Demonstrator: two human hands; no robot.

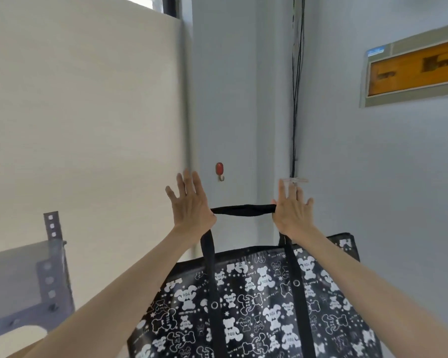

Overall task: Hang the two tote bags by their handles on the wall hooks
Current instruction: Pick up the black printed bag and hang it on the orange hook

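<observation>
My left hand and right hand are raised at mid-frame, fingers straight and spread. The black handle is stretched taut between them. The bear-print tote bag hangs below at lower centre. The red wall hook sits just above the handle, beside my left fingertips.

grey perforated metal rack: lower left | black cables: down wall corner | orange framed panel: upper right
</observation>
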